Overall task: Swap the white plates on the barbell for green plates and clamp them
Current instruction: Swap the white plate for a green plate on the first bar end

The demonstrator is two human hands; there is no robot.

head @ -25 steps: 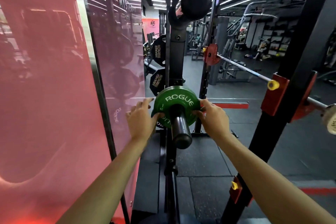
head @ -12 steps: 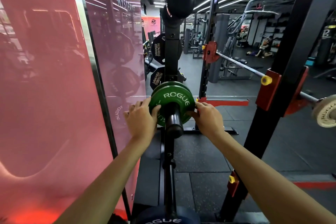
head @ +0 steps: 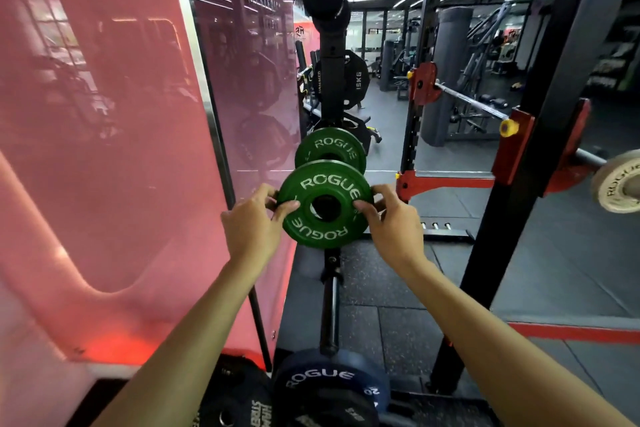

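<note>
- Left hand [head: 254, 224] and right hand [head: 393, 218] pinch opposite rims of green Rogue plate [head: 325, 206], between my hands, to balance it.
- Second green plate [head: 330, 147] just beyond; white plate [head: 618, 184] on barbell [head: 474, 102], far right.

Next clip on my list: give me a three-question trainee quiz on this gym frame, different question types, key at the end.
1. True or false: the near green plate is held by both the left hand and the right hand.
2. How many green plates are visible? A) one B) two C) three
3. Fill in: the white plate on the barbell sits at the frame's ____ edge.

Key: 1 true; 2 B, a second green plate is behind the held one; 3 right.
</note>
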